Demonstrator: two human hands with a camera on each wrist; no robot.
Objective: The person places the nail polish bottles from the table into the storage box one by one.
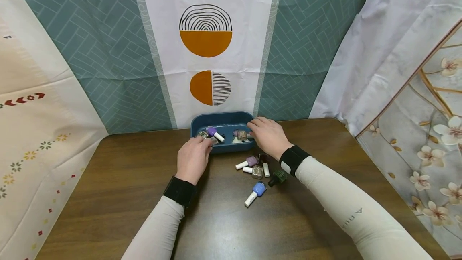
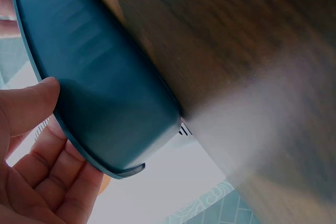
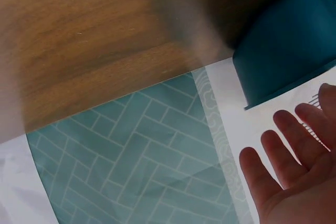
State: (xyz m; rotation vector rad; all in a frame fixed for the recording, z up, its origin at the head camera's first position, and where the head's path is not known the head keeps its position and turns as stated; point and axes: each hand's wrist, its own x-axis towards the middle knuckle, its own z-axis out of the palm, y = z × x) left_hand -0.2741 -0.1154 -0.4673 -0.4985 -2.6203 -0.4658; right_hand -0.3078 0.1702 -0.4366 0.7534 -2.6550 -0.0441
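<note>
A dark blue tray [image 1: 231, 149] stands by the back wall with several nail polish bottles in it, among them a purple bottle [image 1: 215, 133] and a glittery bottle [image 1: 242, 135]. My left hand [image 1: 193, 159] is at its left front corner, thumb over the rim and fingers reaching inside. Its fingertips lie beside bottles; the rim hides whether they grip anything. My right hand [image 1: 268, 136] is over the right end, its fingers [image 3: 283, 156] loosely extended with nothing seen held in the right wrist view.
Before the tray on the brown table [image 1: 144, 196] lie a mauve bottle [image 1: 252, 161], a glitter bottle [image 1: 257, 171], a dark bottle [image 1: 264, 158], a green bottle [image 1: 280, 176] and a blue bottle [image 1: 259, 188]. A patterned cloth [image 1: 306, 71] hangs behind.
</note>
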